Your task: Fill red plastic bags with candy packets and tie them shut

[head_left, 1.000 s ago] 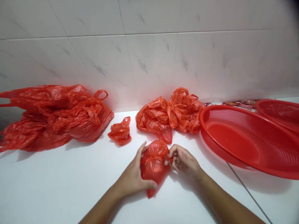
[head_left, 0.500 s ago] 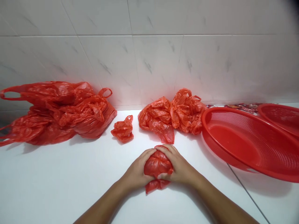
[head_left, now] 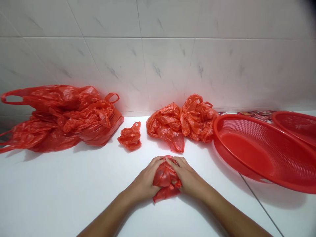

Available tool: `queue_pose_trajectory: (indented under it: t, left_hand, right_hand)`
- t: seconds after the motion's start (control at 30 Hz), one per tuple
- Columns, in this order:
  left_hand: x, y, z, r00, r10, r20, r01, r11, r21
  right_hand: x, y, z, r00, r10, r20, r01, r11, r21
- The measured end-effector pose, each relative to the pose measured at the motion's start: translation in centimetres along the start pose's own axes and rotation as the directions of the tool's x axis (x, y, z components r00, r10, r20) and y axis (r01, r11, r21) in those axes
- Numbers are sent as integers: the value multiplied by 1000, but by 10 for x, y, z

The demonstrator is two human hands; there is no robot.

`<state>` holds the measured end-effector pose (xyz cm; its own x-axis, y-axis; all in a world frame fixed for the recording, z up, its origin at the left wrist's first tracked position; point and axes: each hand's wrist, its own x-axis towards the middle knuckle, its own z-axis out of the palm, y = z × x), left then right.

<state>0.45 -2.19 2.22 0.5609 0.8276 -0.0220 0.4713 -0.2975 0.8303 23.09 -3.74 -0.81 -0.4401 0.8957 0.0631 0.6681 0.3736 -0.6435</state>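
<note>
I have the fingers of the left hand (head_left: pixel 146 180) and right hand (head_left: pixel 189 177) clamped round a small red plastic bag (head_left: pixel 163 178), on or just above the white table (head_left: pixel 74 191), nearer than the crumpled red bags (head_left: pixel 182 122). Squeezing too hard could split its thin film, I judge. It looks glossy, bunched and creased, one flap poking out below.

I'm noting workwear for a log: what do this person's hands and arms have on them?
The left hand and right hand show no gloves or rings. The left forearm and right forearm show no sleeves, watch or bracelet.
</note>
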Motion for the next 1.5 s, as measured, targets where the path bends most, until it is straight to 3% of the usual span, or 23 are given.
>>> queue_pose_trajectory:
  t: [0.27, 0.67, 0.97, 1.23, 1.5]
  left_hand:
    - [-1, 2, -1, 999, 13, 33, -16, 996, 86]
    - [1, 0, 2, 992, 112, 54, -119, 981, 151]
    - [3, 2, 8, 992, 120, 38, -125, 978, 170]
    - [7, -10, 18, 988, 153, -7, -146, 958, 246]
    - [9, -12, 31, 978, 202, -55, -167, 911, 376]
  right_hand:
    - [1, -9, -3, 999, 22, 42, -21, 1000, -21]
    - [-1, -19, -2, 1000, 0, -4, 0, 1000, 7]
    - [3, -16, 7, 1000, -6, -20, 6, 1000, -24]
    - [7, -16, 14, 992, 119, 35, -113, 983, -145]
    - [10, -21, 17, 990, 141, -6, -140, 975, -171]
